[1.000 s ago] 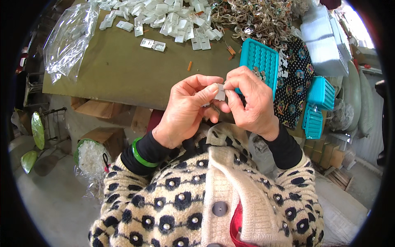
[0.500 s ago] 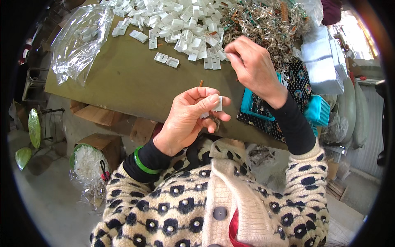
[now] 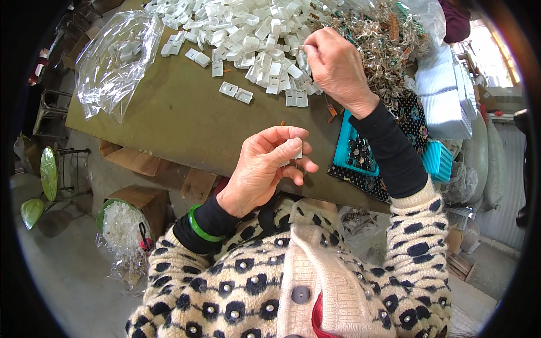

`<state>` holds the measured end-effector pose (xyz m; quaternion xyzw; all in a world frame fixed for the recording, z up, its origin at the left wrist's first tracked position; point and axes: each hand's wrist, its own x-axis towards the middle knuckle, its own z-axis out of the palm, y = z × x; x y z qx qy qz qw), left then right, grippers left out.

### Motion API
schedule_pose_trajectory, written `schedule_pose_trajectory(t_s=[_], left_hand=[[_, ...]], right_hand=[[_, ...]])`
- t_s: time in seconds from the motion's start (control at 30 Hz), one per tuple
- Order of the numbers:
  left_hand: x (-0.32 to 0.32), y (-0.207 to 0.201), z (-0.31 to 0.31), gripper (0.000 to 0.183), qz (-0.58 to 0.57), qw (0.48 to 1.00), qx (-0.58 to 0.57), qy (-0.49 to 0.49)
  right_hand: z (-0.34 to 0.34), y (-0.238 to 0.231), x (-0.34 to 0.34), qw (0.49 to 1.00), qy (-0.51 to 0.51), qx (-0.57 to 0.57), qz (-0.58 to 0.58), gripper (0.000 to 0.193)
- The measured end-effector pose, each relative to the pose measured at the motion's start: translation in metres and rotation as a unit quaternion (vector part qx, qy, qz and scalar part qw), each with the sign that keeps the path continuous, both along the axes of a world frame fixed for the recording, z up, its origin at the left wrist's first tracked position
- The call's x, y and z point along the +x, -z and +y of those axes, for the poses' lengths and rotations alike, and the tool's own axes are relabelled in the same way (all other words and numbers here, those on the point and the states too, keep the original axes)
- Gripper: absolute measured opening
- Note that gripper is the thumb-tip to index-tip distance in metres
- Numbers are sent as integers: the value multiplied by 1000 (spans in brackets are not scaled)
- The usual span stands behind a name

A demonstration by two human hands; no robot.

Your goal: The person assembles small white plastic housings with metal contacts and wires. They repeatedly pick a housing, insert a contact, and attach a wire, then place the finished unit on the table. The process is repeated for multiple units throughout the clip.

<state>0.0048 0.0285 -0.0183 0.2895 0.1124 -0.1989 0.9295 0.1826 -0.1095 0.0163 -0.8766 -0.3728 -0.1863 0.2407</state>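
Between the thumb and fingers of my left hand [image 3: 260, 168] is a small white plastic case piece [image 3: 298, 155], mostly hidden by the thumb. A narrow orange-brown strip [image 3: 283, 123] pokes up behind those fingers. My right hand [image 3: 342, 72] is farther off, thumb and fingertips pinched at the border between a heap of white plastic case pieces [image 3: 256, 36] and a tangle of wired parts [image 3: 389, 48]. What the pinch holds, if anything, cannot be made out. Below the right wrist, a teal tray [image 3: 339, 155] contains small round dark pieces [image 3: 360, 152].
Two white case pieces [image 3: 236, 92] lie near the heap on the olive table [image 3: 169, 118]. A clear plastic bag [image 3: 115, 65] rests at the left. On the right are stacked white sheets [image 3: 442, 93] and a teal basket [image 3: 437, 160]. A bag-lined bin [image 3: 121, 225] stands on the floor.
My right hand has moved up and slightly left along the heap, uncovering more of the teal tray. My left hand stays near its place, still gripping the white piece. The view has shifted slightly.
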Motion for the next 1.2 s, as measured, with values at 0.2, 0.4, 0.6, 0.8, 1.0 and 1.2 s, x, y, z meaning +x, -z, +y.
schedule_pose_trajectory(t_s=[0.2, 0.4, 0.6, 0.8, 1.0, 1.2], left_hand=[[5, -2, 2, 19, -3, 1000, -15, -9], [22, -14, 4, 25, -19, 999, -18, -30], [27, -23, -3, 38, -49, 997, -57, -23], [23, -27, -9, 31, -94, 994, 41, -21], [14, -33, -18, 20, -182, 955, 231, -47], [16, -28, -24, 31, -362, 842, 378, -128]], right_hand=[[-17, -30, -25, 875, 1, 304, 376, 14], [-37, -39, -70, 662, -86, 508, 544, 12], [-53, -33, -101, 593, -92, 577, 555, 14], [-64, -31, -121, 700, -93, 525, 474, 16], [-70, -54, -142, 982, -6, 138, 126, 33], [-61, -41, -146, 780, 23, 330, 531, 19]])
